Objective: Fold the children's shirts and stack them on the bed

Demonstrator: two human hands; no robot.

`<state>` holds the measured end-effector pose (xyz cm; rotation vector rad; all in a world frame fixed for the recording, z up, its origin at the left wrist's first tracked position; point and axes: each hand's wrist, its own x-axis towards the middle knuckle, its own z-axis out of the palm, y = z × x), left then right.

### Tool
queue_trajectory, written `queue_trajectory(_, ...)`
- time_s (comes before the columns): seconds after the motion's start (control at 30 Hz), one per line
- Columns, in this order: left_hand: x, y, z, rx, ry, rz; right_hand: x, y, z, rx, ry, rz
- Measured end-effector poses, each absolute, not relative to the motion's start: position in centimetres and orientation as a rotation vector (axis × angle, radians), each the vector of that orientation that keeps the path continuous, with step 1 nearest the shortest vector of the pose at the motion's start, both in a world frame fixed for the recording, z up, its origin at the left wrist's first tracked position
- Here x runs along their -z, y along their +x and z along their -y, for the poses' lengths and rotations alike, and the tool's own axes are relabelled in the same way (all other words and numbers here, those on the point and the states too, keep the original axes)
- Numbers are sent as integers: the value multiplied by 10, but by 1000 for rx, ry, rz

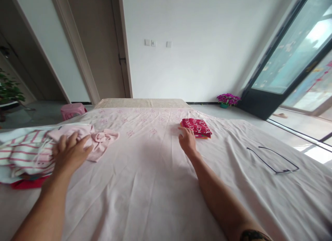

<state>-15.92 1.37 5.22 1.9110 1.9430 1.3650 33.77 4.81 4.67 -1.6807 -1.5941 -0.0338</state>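
Note:
At the left of the head view, my left hand point(71, 151) rests with spread fingers on a pile of loose clothes. Under those fingers lies a pale pink garment point(102, 140), partly crumpled. Below it are a white garment with pink stripes point(28, 149) and something red point(27, 184) at the bottom. My right hand point(187, 139) is at the near left edge of a folded red cloth with white lettering point(198, 127). Its thumb points left, apart from the other fingers, whose tips are partly hidden at the cloth. Orange and green layers show beneath the red cloth.
A wrinkled pale pink sheet point(145, 185) covers the broad surface before me. Eyeglasses point(284, 171) lie on its right side. Beyond stand a pink stool point(73, 110), a pot of magenta flowers point(228, 99), a closed door point(97, 44) and a glass door point(285, 61).

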Motion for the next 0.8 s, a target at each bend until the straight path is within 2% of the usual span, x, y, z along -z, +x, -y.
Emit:
queue_trajectory(0.13,-20,-162,-21,-1241,2195,-2361,-44,373,-52,193,-1827,1515)
queue_trajectory(0.27,-31,-133,-6,-1301,2221,-2439,-29,398,-56,273,-1870,1546)
queue_trajectory(0.4,-43,-84,-2,-1392,2395,-2194,-22,401,-58,315,-1935,1591)
queue_trajectory(0.6,-13,-59,-19,-1291,2744,-1570,-30,387,-62,394,-2221,1537)
queue_trajectory(0.8,13,-82,-25,-1173,2593,-1637,-44,390,-70,413,-2265,1510)
